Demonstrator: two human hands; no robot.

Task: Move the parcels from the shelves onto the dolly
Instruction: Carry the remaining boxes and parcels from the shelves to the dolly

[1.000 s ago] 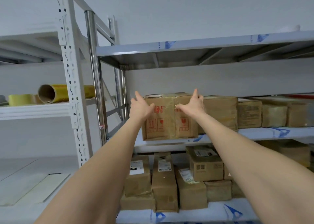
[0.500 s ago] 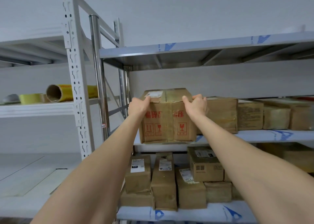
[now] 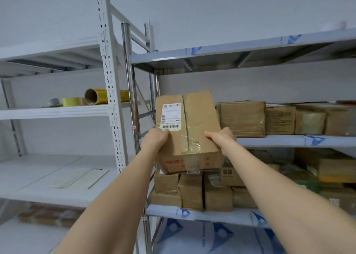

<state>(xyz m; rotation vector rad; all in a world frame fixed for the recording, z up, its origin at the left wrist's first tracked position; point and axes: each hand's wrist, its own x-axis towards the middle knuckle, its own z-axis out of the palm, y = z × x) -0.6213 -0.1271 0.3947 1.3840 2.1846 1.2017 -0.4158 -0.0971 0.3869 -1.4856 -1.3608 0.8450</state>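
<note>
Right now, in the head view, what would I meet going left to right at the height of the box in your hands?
Yellow tape roll → cardboard tube → white post → steel pole → left hand → box → right hand → taped parcel → smaller parcel.

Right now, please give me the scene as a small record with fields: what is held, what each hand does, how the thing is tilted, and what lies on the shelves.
held: box, in front of the middle shelf
left hand: grips the box's left edge, below the label
right hand: grips its right edge
tilt: labelled face tipped toward the camera
middle shelf: parcels in a row, right of the box
lower shelf: small parcels, stacked
left rack: tape rolls
dolly: not in view
</note>
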